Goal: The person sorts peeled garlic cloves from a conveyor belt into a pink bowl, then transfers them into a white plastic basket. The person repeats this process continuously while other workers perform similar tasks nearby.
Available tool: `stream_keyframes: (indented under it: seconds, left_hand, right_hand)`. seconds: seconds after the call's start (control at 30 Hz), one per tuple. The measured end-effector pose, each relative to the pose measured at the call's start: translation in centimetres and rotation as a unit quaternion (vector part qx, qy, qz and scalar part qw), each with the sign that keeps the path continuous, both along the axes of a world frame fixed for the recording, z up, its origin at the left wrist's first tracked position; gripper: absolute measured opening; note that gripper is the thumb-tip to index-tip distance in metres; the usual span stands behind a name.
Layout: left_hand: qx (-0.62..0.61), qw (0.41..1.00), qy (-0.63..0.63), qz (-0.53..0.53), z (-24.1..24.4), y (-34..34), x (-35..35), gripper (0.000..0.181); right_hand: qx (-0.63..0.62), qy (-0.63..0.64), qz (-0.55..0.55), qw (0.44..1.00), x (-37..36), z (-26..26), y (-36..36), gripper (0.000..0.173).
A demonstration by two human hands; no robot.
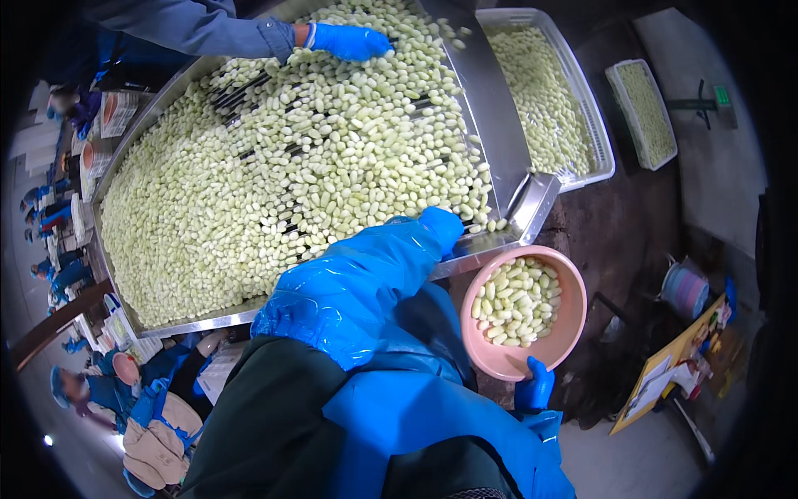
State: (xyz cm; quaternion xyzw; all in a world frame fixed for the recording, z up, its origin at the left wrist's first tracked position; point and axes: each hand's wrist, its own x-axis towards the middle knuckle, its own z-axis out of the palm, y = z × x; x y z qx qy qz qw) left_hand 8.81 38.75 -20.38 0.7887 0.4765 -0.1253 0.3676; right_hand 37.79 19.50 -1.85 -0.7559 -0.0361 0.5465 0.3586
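Note:
Pale green oval fruits (349, 162) cover a metal sorting tray (187, 322) with dark bars showing between them. My left hand (443, 229), in a blue glove, rests at the tray's near right edge beside the fruits; its fingers are mostly hidden, so its grip cannot be told. In my right hand (534, 385), also gloved in blue, the rim of a pink plastic bowl (572, 293) is held, thumb over the edge. Larger pale green fruits (519, 299) lie inside the bowl. The bowl is just off the tray's near right corner.
Across the tray, a co-worker's blue-gloved hand (352, 42) touches the fruits. A white crate (601, 150) of fruits stands beyond the metal chute (486, 93), with another white crate (662, 163) farther right. A yellow-edged board (648, 380) is at lower right. Several people work at the left.

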Motion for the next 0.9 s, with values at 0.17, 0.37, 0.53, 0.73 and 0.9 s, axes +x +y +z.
stream_keyframes:
  seconds: [0.17, 0.37, 0.53, 0.73, 0.9]
  left_hand:
    - [-0.004, 0.998, -0.069, 0.006, 0.2, -1.2, -2.2, 0.013]
    - [0.006, 0.991, -0.038, 0.13, 2.3, -2.1, -5.0, 0.013]
    - [0.131, 0.817, -0.333, 0.452, 11.6, -0.3, -4.6, 0.016]
    - [0.067, 0.846, -0.449, 0.28, 17.9, -2.6, -3.0, 0.047]
    - [0.141, 0.835, -0.243, 0.473, 10.3, -6.2, -11.0, 0.072]
  right_hand:
    - [0.008, -0.001, 0.026, 1.0, -0.3, -0.1, 0.9, 0.057]
    - [0.009, 0.02, 0.052, 0.998, -1.9, 0.6, 2.6, 0.059]
    - [0.034, 0.013, 0.049, 0.998, -3.4, 0.8, 3.6, 0.059]
    - [0.036, 0.023, 0.071, 0.997, -4.7, 0.3, 4.7, 0.057]
    - [0.026, 0.03, 0.071, 0.997, -4.1, 0.0, 4.3, 0.057]
